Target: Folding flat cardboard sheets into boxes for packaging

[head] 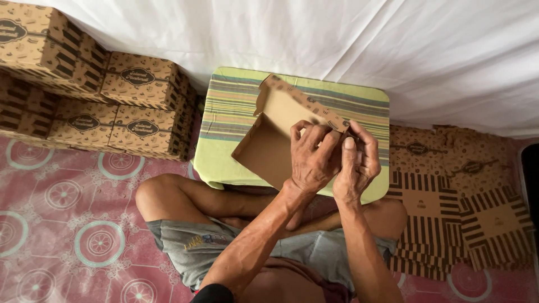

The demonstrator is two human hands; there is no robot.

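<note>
White cloth (337, 39) hangs as a creased backdrop along the far side, and below it pink floor covering (73, 224) with round green and white patterns spreads across the near left. On that floor stands a small low table (230, 120) draped in a yellow-green striped cover, set just in front of the person's crossed bare legs (185, 199) and grey shorts. A half-folded brown cardboard box (275, 134) rests on the table, its plain inside open toward the left and its printed outer flaps rising along the far edge. Both hands work at the box's right corner. The left hand (311, 160) lies over the corner with its fingers curled down, pressing on the printed flap. The right hand (356, 163) sits just beside it, touching it, thumb raised upright and pushed against the same flap while the other fingers wrap behind the cardboard; the two hands are closed together on that corner. To the far left, finished boxes (137, 104) of the same brown printed kind are stacked against the cloth in two layers. On the right, flat unfolded box blanks (455, 202) with dark stripes lie in an overlapping pile on the floor, well apart from the hands.
</note>
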